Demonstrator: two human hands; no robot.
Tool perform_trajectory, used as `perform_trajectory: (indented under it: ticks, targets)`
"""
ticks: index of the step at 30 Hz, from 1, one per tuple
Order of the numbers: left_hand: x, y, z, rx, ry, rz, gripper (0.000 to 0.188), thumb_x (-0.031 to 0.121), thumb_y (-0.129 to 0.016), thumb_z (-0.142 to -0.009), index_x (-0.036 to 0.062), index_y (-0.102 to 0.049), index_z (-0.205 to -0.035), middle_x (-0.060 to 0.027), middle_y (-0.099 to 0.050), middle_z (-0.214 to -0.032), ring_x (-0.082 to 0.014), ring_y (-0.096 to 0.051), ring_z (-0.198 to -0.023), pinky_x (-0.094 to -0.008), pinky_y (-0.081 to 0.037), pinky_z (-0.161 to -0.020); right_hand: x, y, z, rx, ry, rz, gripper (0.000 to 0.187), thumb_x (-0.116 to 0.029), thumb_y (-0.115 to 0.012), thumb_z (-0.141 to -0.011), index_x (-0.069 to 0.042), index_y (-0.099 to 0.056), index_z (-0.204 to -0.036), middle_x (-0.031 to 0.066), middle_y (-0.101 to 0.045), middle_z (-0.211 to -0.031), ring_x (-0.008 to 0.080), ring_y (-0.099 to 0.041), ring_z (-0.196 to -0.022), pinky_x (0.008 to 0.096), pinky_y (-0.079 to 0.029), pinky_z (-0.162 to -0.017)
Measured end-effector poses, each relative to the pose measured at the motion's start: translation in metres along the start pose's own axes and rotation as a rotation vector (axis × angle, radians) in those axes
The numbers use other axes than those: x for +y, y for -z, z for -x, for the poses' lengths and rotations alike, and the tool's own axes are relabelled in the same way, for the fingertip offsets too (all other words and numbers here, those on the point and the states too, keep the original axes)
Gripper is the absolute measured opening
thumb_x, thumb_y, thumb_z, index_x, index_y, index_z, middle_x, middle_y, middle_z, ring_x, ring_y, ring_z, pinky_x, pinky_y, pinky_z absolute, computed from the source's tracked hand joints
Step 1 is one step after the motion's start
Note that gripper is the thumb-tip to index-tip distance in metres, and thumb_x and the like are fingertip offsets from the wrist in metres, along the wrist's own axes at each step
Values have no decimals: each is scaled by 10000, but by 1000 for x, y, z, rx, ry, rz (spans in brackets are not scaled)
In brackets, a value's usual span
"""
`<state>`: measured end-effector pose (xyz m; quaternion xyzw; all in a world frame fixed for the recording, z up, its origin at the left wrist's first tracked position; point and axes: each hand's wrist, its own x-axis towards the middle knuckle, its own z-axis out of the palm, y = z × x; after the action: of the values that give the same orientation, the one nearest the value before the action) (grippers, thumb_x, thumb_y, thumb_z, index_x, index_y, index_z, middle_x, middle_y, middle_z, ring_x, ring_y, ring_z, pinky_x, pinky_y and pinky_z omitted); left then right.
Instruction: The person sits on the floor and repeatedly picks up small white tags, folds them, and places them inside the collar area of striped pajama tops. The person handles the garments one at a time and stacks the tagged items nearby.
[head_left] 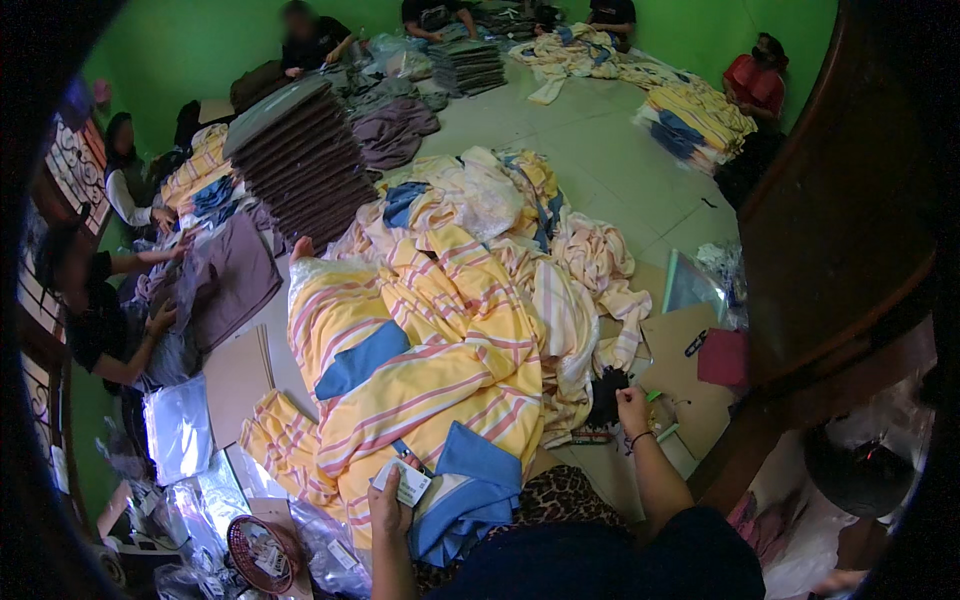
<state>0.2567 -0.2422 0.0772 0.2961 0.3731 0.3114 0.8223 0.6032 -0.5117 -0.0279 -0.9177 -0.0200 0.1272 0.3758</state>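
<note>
My left hand (391, 512) grips a white cardboard tag (411, 484) with print on it, held just over the cloth in my lap. Spread before me is a yellow garment (430, 375) with pink and white stripes, with blue fabric parts (482, 452) lying by the tag. Over on the right, my right hand (633, 408) has its fingers closed, beside a bunch of black strings (606, 396) on the floor. Whatever those fingertips pinch is too small to make out.
Beyond the garment lies a heap of striped clothes (480, 195). A tall stack of folded dark garments (300, 150) rises at the back left. Clear plastic bags (180, 425) and a red-brown basket (262, 553) are at left. Cardboard (690, 370) lies at right. Several people sit along the walls.
</note>
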Motion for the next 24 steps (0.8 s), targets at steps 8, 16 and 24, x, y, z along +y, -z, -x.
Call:
perform_trajectory:
  ticks: [8,16,24]
  targets:
    - [-4,5,-3,-3,1,25,227,77,-515,-830,-68,-470,-999,-171,-575,-933,-235,-584,-850,-329,-479,-779,-21,43,14,-114,-36,-840,168,-192,-440,-858,-38,-502,-831,85,-570,-831,176,-551,-802,305,-419,-725]
    - [-7,6,-5,13,-33,3,221,73,-533,-815,-54,-475,-986,-165,-578,-921,-231,-584,-824,-326,-480,-763,-83,103,16,-357,154,-596,105,-144,-454,-839,-58,-504,-803,64,-567,-791,165,-556,-785,300,-424,-772]
    - [-6,9,-6,3,-39,-29,209,84,-552,-805,-41,-492,-961,-152,-586,-897,-220,-590,-791,-320,-489,-736,-104,124,19,-463,86,-974,87,-110,-502,-812,-37,-507,-765,102,-586,-796,192,-575,-769,314,-463,-731]
